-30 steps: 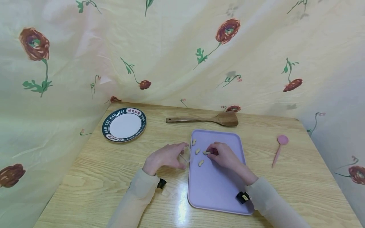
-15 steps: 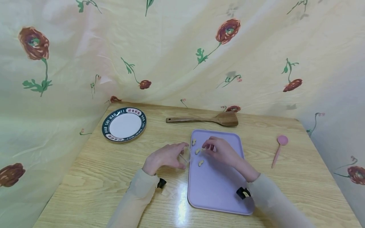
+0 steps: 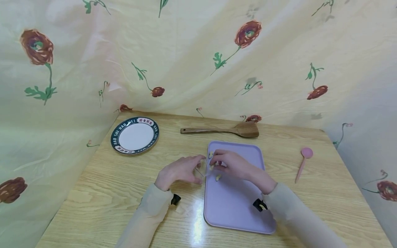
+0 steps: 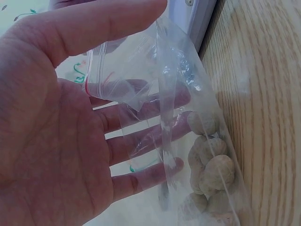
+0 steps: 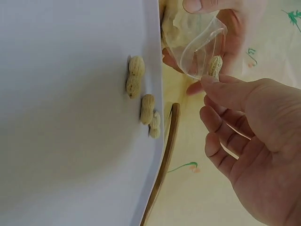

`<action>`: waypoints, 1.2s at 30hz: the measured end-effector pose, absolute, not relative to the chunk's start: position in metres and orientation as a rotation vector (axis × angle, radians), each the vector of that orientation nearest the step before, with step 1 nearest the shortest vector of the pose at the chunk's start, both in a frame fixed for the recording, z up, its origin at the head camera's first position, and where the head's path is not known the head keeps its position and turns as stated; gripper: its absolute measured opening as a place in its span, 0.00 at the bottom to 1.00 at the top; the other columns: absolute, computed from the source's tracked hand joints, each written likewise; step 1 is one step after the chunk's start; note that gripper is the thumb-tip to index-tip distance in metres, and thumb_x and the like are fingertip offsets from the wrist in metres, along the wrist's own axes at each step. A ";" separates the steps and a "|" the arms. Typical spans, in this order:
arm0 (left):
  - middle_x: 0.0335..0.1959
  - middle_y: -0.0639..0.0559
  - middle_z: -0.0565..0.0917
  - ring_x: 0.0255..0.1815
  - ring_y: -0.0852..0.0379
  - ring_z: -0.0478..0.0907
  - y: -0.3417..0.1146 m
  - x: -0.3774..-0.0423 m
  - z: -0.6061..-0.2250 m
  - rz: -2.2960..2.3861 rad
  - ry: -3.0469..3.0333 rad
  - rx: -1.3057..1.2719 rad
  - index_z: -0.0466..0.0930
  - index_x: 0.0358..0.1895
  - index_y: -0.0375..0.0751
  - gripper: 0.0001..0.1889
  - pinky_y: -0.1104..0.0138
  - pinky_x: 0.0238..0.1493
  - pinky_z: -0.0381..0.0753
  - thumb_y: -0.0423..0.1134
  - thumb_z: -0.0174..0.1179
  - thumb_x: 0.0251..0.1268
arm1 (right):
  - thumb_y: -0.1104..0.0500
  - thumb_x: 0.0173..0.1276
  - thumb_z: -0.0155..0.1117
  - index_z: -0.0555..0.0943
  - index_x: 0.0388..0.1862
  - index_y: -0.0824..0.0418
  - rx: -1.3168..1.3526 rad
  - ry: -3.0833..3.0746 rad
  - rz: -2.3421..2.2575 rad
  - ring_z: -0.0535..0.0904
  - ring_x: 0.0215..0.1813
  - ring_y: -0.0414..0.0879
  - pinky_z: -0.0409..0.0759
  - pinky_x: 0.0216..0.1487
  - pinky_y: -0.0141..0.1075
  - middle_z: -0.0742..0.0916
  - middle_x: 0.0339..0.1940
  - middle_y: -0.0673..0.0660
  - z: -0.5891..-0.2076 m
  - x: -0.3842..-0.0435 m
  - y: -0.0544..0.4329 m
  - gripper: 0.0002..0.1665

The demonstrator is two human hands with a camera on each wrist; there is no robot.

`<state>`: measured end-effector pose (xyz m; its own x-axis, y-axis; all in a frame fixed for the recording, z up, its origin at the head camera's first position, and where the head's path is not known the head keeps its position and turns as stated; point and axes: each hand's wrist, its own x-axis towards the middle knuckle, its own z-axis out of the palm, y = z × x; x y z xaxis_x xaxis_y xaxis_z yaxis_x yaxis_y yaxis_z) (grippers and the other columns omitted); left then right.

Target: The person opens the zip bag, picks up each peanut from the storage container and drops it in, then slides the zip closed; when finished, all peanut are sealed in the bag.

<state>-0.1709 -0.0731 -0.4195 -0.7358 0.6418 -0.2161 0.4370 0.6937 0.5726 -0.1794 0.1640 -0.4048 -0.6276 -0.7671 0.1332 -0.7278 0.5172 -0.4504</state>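
My left hand [image 3: 181,170] holds a clear zip bag [image 4: 164,89] at the left edge of the lilac tray [image 3: 238,210], its thumb and fingers spread around the bag. Several peanuts [image 4: 218,172] lie low inside the bag in the left wrist view. Between thumb and fingertip, my right hand [image 3: 234,165] pinches a single peanut [image 5: 215,66] at the bag's mouth. On the tray lie a larger peanut [image 5: 134,77], a second peanut [image 5: 147,109] and a smaller-looking third peanut [image 5: 154,125], near its edge.
A wooden spatula [image 3: 245,130] lies behind the tray. At the back left sits a white plate [image 3: 136,136] with a dark lettered rim, and a pink spoon [image 3: 307,152] rests to the right. Floral cloth [image 3: 186,51] hangs behind the wooden table [image 3: 102,203].
My right hand has lifted a peanut off the tray and carried it left to the bag's mouth. The left hand and bag have stayed in place.
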 end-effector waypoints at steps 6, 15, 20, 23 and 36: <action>0.56 0.50 0.80 0.55 0.52 0.77 -0.073 -0.171 -0.418 0.700 2.502 0.844 0.61 0.74 0.45 0.45 0.55 0.58 0.74 0.49 0.74 0.54 | 0.68 0.63 0.72 0.87 0.43 0.56 -1.359 2.667 -0.643 0.81 0.43 0.42 0.80 0.44 0.34 0.82 0.43 0.48 -0.405 -0.179 0.157 0.11; 0.56 0.50 0.80 0.55 0.52 0.76 -0.072 -0.171 -0.417 0.701 2.505 0.837 0.62 0.74 0.48 0.43 0.54 0.57 0.74 0.48 0.73 0.56 | 0.68 0.62 0.72 0.87 0.44 0.57 -1.350 2.667 -0.620 0.80 0.43 0.41 0.80 0.43 0.35 0.81 0.44 0.48 -0.407 -0.177 0.153 0.12; 0.55 0.51 0.79 0.54 0.52 0.76 -0.073 -0.171 -0.418 0.709 2.499 0.823 0.62 0.74 0.48 0.43 0.55 0.57 0.74 0.48 0.73 0.56 | 0.68 0.63 0.72 0.86 0.44 0.58 -1.345 2.665 -0.628 0.79 0.42 0.42 0.80 0.42 0.35 0.81 0.44 0.48 -0.409 -0.177 0.153 0.12; 0.55 0.51 0.79 0.53 0.52 0.77 -0.073 -0.171 -0.418 0.712 2.501 0.820 0.62 0.74 0.48 0.43 0.55 0.56 0.75 0.48 0.73 0.56 | 0.68 0.63 0.71 0.86 0.44 0.58 -1.335 2.668 -0.630 0.79 0.41 0.41 0.80 0.42 0.35 0.81 0.43 0.48 -0.410 -0.177 0.153 0.12; 0.55 0.52 0.79 0.52 0.52 0.78 -0.073 -0.173 -0.420 0.699 2.502 0.812 0.61 0.74 0.49 0.44 0.57 0.55 0.76 0.49 0.73 0.56 | 0.65 0.64 0.70 0.86 0.46 0.60 -1.282 2.635 -0.728 0.80 0.43 0.43 0.81 0.43 0.38 0.83 0.44 0.49 -0.409 -0.177 0.155 0.11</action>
